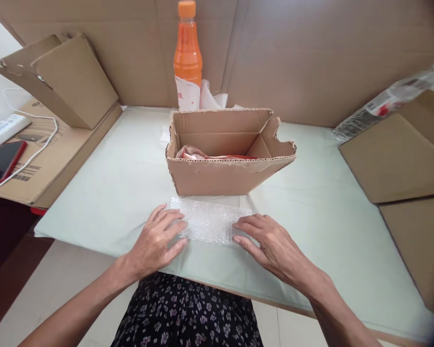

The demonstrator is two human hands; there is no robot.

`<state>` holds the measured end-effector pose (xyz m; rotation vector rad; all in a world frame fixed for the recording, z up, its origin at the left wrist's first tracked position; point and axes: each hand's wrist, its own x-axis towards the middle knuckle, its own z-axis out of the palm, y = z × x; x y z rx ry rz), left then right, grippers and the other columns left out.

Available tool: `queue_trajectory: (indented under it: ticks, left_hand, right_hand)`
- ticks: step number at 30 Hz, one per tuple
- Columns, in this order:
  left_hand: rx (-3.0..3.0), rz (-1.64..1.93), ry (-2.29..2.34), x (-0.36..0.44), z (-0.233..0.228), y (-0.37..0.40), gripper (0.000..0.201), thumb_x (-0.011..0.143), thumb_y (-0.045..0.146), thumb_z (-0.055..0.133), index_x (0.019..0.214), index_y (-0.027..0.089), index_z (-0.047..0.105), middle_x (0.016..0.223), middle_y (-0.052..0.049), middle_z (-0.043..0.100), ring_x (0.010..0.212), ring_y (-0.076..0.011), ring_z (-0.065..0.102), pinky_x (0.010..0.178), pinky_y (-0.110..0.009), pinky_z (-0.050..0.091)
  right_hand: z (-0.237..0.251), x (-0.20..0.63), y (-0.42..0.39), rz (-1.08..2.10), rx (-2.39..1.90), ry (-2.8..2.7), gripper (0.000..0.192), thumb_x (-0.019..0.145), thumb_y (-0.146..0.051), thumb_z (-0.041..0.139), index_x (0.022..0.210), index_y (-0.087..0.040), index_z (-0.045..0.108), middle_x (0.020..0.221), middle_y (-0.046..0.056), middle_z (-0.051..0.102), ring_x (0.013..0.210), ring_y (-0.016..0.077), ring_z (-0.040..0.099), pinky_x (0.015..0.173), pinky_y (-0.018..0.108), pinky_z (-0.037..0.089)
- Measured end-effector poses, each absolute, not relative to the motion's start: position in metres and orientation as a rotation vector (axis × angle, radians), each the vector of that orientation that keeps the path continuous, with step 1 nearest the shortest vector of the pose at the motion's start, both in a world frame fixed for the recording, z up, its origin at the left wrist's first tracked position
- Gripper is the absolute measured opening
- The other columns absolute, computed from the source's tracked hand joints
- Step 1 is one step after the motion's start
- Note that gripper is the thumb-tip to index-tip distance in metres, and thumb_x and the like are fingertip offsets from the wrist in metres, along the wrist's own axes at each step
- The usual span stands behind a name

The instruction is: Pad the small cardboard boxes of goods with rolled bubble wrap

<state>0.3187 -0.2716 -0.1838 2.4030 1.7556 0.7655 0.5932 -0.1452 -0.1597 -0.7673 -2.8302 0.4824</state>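
Note:
A flat piece of clear bubble wrap (pixel 210 220) lies on the table in front of me. My left hand (pixel 161 238) rests at its left end, fingers spread and touching it. At the right end, my right hand (pixel 262 241) has its fingertips on the edge, thumb apart from the fingers. Neither hand is closed around anything. Just behind the bubble wrap stands an open-topped cardboard box (pixel 217 177) with rough-cut edges. Inside it, a red and whitish packet (pixel 198 155) shows partly; the front wall hides the rest.
An orange drink bottle (pixel 188 58) stands behind the box. To the left, a cardboard carton (pixel 58 159) bears a phone (pixel 3 161), a white power strip (pixel 9 129) and a cut box (pixel 75 82). Cardboard boxes (pixel 401 154) and a plastic bottle (pixel 386 99) are at right.

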Motion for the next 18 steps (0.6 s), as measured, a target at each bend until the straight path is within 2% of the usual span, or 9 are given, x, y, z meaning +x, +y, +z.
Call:
queue_trajectory:
  ticks: [2,5,7,10,14,16,18]
  left_hand:
    - [2.401,0.841,1.806,0.325,-0.183,-0.264,0.021,0.093,0.017,0.059,0.114,0.016,0.066,0.12,-0.014,0.069,0.116,-0.0281,0.062,0.107,-0.052,0.047]
    - [2.41,0.696,1.789,0.333,-0.188,-0.251,0.022,0.09,0.013,0.059,0.111,0.015,0.068,0.118,-0.015,0.07,0.111,-0.0308,0.063,0.095,-0.05,0.053]
    - [2.36,0.616,1.77,0.332,-0.194,-0.249,0.024,0.089,0.013,0.059,0.111,0.016,0.069,0.121,-0.014,0.07,0.111,-0.0312,0.063,0.093,-0.05,0.054]
    - [2.231,0.711,1.689,0.319,-0.202,-0.255,0.025,0.09,0.014,0.058,0.112,0.019,0.069,0.126,-0.012,0.069,0.119,-0.0296,0.062,0.099,-0.05,0.054]
    - [1.969,0.996,1.653,0.298,-0.196,-0.259,0.02,0.094,0.019,0.057,0.109,0.021,0.07,0.113,-0.01,0.073,0.109,-0.0232,0.069,0.095,-0.042,0.057]
    - [1.751,1.137,1.819,0.29,-0.188,-0.25,0.021,0.094,0.023,0.059,0.113,0.021,0.068,0.112,-0.01,0.071,0.103,-0.0215,0.07,0.091,-0.039,0.059]
    - [1.542,1.243,1.934,0.285,-0.183,-0.235,0.034,0.091,0.028,0.064,0.125,0.021,0.062,0.12,-0.011,0.067,0.107,-0.0223,0.068,0.091,-0.039,0.06]
  right_hand:
    - [-0.169,0.58,-0.145,0.456,-0.768,-2.749,0.029,0.103,-0.031,0.051,0.115,-0.015,0.071,0.117,0.013,0.073,0.104,0.0266,0.067,0.093,0.043,0.052]
    - [-0.185,0.56,-0.143,0.453,-0.653,-2.793,0.029,0.097,-0.024,0.059,0.123,-0.017,0.07,0.132,0.015,0.067,0.117,0.0304,0.064,0.097,0.049,0.052]
    - [-0.197,0.563,-0.139,0.451,-0.599,-2.837,0.031,0.096,-0.022,0.06,0.125,-0.018,0.069,0.139,0.015,0.064,0.123,0.0321,0.061,0.097,0.052,0.052]
    - [-0.209,0.595,-0.127,0.382,-0.708,-2.758,0.027,0.1,-0.026,0.054,0.119,-0.019,0.072,0.135,0.014,0.068,0.126,0.0315,0.062,0.097,0.052,0.051]
    - [-0.203,0.642,-0.107,0.284,-1.039,-2.479,0.026,0.1,-0.034,0.052,0.103,-0.022,0.075,0.119,0.011,0.075,0.117,0.0311,0.067,0.094,0.052,0.054]
    - [-0.189,0.646,-0.095,0.357,-1.174,-2.331,0.027,0.099,-0.038,0.054,0.112,-0.023,0.072,0.124,0.011,0.072,0.116,0.0303,0.067,0.089,0.047,0.057]
    - [-0.176,0.635,-0.081,0.489,-1.242,-2.221,0.037,0.097,-0.043,0.057,0.128,-0.024,0.065,0.13,0.012,0.069,0.115,0.0291,0.067,0.085,0.043,0.059]
